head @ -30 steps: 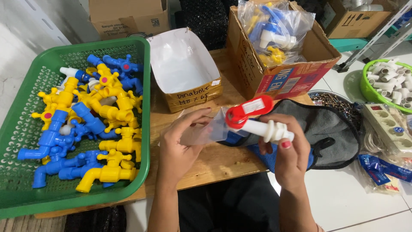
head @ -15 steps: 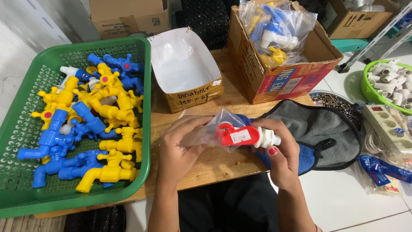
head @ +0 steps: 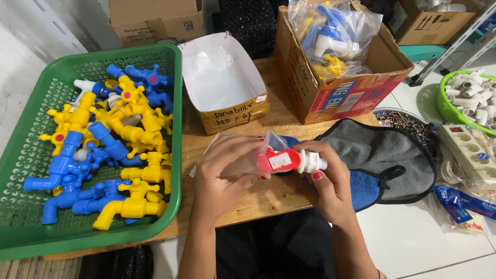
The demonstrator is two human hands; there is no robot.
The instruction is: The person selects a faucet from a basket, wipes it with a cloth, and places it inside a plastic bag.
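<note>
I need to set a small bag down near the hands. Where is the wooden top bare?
Bare wood lies below the left hand and right hand, and between the white-lined open box and the cardboard box of bagged taps. The green basket is packed with taps; the grey cloth covers the right edge.

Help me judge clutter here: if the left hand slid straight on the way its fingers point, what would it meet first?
Likely the right hand, just past the red tap both hands hold; the left hand points rightward. Beyond lies the grey cloth.
</note>
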